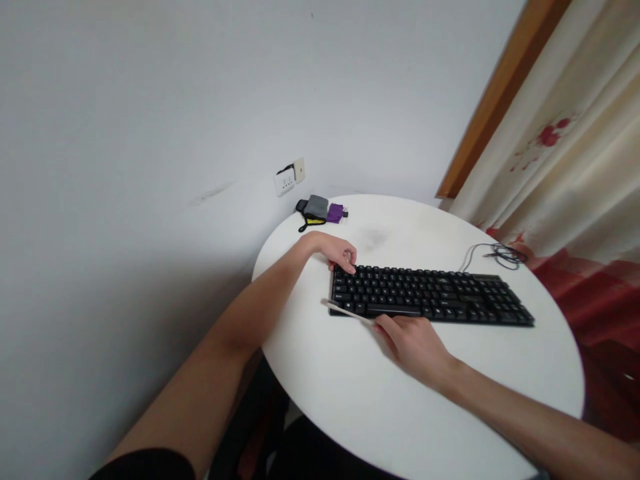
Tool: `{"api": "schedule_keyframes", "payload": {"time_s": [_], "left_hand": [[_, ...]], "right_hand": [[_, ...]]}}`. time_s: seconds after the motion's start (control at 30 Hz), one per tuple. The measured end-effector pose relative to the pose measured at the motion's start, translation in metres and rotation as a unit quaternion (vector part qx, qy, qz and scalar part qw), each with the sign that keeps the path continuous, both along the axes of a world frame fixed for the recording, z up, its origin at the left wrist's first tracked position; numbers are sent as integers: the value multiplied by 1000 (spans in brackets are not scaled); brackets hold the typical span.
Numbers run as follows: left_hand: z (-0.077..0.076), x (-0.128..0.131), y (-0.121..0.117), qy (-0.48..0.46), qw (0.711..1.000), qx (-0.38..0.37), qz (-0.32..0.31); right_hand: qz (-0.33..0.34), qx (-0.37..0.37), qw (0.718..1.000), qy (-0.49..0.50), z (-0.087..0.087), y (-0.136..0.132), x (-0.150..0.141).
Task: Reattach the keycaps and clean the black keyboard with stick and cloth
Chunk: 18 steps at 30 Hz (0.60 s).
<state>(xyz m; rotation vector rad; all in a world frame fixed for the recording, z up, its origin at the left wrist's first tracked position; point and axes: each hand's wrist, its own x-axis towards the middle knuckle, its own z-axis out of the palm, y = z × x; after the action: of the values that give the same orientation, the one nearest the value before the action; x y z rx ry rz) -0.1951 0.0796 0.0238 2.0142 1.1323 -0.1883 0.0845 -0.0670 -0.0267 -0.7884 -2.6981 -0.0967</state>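
A black keyboard (420,293) lies flat on the round white table (320,373). At its far left corner is my left hand (339,252), closed, with the thumb on the top keys and curled fingers at the edge. Some of those fingertips are hidden. My right hand (413,343) rests at the keyboard's near long side, pinching a thin, pale, stick-like strip (350,313). That strip slants over the near left corner of the keyboard, its free end just past the left side. What kind of tool it is, I cannot make out.
Toward the back left of the table lie a grey pouch-like item (317,207) and a small purple cloth item (335,213). The keyboard's coiled cable (505,255) sits at the right rim. A wall socket (285,181) and a curtain (560,167) border the table.
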Motion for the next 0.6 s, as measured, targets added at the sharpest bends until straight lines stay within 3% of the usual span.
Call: {"api": "schedule_keyframes", "payload": {"time_s": [0.2, 0.6], "left_hand": [[1, 1, 0, -2, 1000, 3, 0], [1, 0, 1, 10, 1000, 7, 1]], "right_hand": [[31, 0, 999, 9, -4, -3, -2], [-42, 8, 999, 4, 0, -5, 19]]}}
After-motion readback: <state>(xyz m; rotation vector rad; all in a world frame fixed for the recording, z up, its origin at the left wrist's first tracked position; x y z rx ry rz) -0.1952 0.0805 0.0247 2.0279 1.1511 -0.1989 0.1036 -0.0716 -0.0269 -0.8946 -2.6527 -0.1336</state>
